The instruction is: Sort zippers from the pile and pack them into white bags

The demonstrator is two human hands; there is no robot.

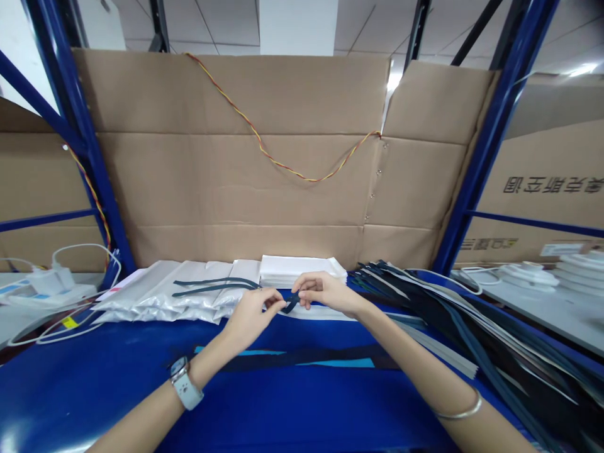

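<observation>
My left hand point(252, 314) and my right hand point(321, 290) meet above the blue table point(117, 377), both pinched on a thin dark strap point(289, 303). The strap runs left from my fingers in two long strands point(212, 286) that lie across a row of clear plastic bags point(160, 296). A watch sits on my left wrist and a thin bangle on my right. Just behind my right hand lies a stack of white flat packs point(297, 267).
A large heap of dark straps and strips point(472, 327) spreads over the table's right side. Cardboard sheets point(236, 157) wall the back, between blue rack posts. White cables and chargers point(51, 283) lie at the left; white round parts point(542, 274) at the right.
</observation>
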